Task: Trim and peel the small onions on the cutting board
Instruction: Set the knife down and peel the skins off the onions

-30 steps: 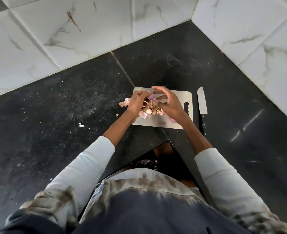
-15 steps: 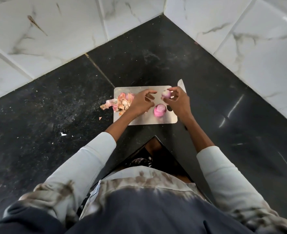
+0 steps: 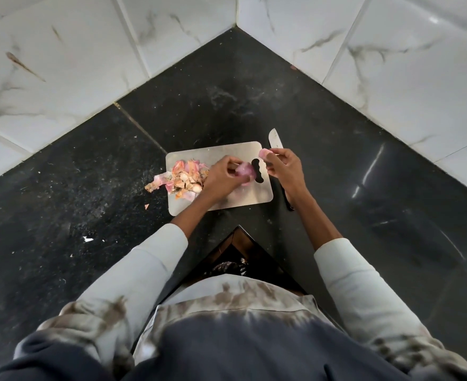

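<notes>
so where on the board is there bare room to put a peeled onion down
Bare steel lies along the cutting board far edge, and at its near right corner below the handle slot. The left end is crowded with the peel pile; both hands fill the middle.

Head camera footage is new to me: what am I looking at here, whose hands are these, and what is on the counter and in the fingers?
There is no machine. A person wears one wide-angle camera on the head, so you look down past the chest and sleeves at their own bare hands. They stand at the inner corner of a black counter with white tiled walls behind. On it lies a metal cutting board. A pile of onion skins covers its left end and spills onto the counter. The left hand grips a pink peeled onion over the board. The right hand pinches a smaller pink onion piece in its fingertips. A knife lies beside the board's right edge, mostly hidden under that hand.
</notes>
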`<move>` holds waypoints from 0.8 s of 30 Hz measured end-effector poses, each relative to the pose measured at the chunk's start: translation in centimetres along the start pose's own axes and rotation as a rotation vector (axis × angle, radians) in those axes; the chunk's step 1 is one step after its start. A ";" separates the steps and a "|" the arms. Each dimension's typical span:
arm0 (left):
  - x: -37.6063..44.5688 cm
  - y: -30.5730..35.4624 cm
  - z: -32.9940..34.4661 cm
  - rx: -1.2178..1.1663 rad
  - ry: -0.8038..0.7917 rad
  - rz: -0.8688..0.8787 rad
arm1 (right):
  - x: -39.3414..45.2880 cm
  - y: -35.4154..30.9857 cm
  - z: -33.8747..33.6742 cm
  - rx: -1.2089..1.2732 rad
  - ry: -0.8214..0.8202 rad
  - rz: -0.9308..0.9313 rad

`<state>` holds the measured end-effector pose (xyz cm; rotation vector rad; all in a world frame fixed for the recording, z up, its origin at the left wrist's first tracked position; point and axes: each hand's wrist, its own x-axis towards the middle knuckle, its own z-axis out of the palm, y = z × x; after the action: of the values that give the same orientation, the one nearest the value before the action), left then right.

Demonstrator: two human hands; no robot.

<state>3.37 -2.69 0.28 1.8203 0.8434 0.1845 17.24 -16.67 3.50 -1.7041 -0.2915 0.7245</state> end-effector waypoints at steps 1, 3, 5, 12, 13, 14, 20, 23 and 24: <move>0.2 0.0 -0.5 -0.193 -0.018 -0.083 | 0.0 -0.1 0.0 0.046 -0.016 0.005; 0.5 0.5 -1.5 -0.629 -0.040 -0.240 | 0.1 -0.5 0.3 0.109 -0.047 0.028; 0.2 1.4 -2.4 -0.929 -0.080 -0.329 | 0.2 -0.7 0.7 0.165 -0.070 0.061; -0.4 2.3 -3.0 -1.187 -0.232 -0.345 | 0.7 -1.5 2.4 0.263 -0.189 0.155; -0.3 2.3 -2.9 -1.206 -0.227 -0.345 | 0.7 -1.7 2.5 0.255 -0.203 0.161; -0.2 2.1 -2.8 -1.201 -0.210 -0.342 | 0.6 -1.7 2.6 0.249 -0.209 0.169; 1.0 1.4 -2.8 -0.915 -0.022 -0.189 | 0.6 -1.5 2.0 0.219 -0.262 0.080; 1.4 2.0 -3.4 -0.687 -0.056 -0.096 | 0.7 -1.3 1.9 0.196 -0.322 -0.011; 1.5 2.1 -3.6 -0.619 -0.052 -0.069 | 0.8 -1.3 1.8 0.169 -0.326 -0.039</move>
<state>3.68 0.58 3.22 1.2104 0.7105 0.3140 17.01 -14.42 4.25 -1.4153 -0.4743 0.9711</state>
